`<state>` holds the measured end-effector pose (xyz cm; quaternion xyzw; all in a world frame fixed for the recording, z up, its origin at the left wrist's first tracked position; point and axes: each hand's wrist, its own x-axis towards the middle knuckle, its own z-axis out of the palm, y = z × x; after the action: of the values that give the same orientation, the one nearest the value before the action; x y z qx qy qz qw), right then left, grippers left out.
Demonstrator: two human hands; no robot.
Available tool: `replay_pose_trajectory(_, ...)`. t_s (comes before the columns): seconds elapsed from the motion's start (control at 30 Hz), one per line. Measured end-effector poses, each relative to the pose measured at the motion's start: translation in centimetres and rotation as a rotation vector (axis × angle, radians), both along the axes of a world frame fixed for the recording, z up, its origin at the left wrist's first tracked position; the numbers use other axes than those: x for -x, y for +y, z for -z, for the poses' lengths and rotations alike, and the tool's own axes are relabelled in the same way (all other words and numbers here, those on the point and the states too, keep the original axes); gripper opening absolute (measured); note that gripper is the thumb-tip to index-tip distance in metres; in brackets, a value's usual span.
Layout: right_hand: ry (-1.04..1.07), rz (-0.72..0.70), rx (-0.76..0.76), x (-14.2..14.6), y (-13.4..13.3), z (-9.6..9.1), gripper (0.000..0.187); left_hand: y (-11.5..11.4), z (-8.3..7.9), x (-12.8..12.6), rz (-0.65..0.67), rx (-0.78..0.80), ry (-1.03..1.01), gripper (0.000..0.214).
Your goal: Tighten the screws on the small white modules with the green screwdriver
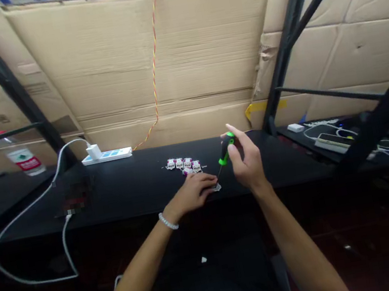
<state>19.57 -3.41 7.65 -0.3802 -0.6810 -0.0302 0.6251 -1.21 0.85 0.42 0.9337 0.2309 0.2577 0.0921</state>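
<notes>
My right hand (245, 159) grips a small screwdriver (226, 150) with a black and green handle, held upright with its tip pointing down and left. The tip meets a small white part (217, 187) on the black table (130, 187). My left hand (195, 190) lies over that part, fingers curled and pressing it down; a bead bracelet circles the wrist. Just behind my left hand sits a row of several small white and purple parts (183, 163).
A white power strip (108, 155) with a plugged charger lies at the back left, its white cable (22, 216) looping off the table edge. A water bottle (21, 156) stands far left. Black shelf posts rise on both sides. Cables and devices (329, 139) lie at the right. Cardboard lines the back.
</notes>
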Motion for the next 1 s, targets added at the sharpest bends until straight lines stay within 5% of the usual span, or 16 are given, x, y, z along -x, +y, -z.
replay_pose_trajectory(0.17, 0.016, 0.144, -0.077, 0.18, -0.24, -0.31, 0.035, -0.09, -0.07, 0.0, -0.011, -0.001, 0.0, 0.026)
replay_pose_trajectory(0.37, -0.019, -0.01, -0.01, -0.14, -0.18, -0.16, 0.046, -0.06, -0.03, 0.0, -0.001, -0.001, -0.004, 0.026)
replay_pose_trajectory(0.53, 0.018, 0.156, -0.097, 0.13, -0.25, -0.33, 0.035, -0.08, -0.04, 0.0, -0.005, -0.005, -0.002, 0.026)
replay_pose_trajectory(0.73, -0.044, 0.013, -0.068, 0.03, -0.13, -0.33, 0.045, 0.0, 0.01, 0.03, 0.011, -0.006, -0.019, 0.024)
replay_pose_trajectory(0.9, -0.004, 0.142, -0.12, 0.23, -0.23, -0.32, 0.038, -0.06, -0.03, 0.0, 0.002, -0.006, -0.007, 0.023)
replay_pose_trajectory(1.0, -0.042, 0.09, -0.092, 0.15, -0.15, -0.32, 0.043, -0.06, -0.08, -0.01, 0.006, -0.007, -0.013, 0.023)
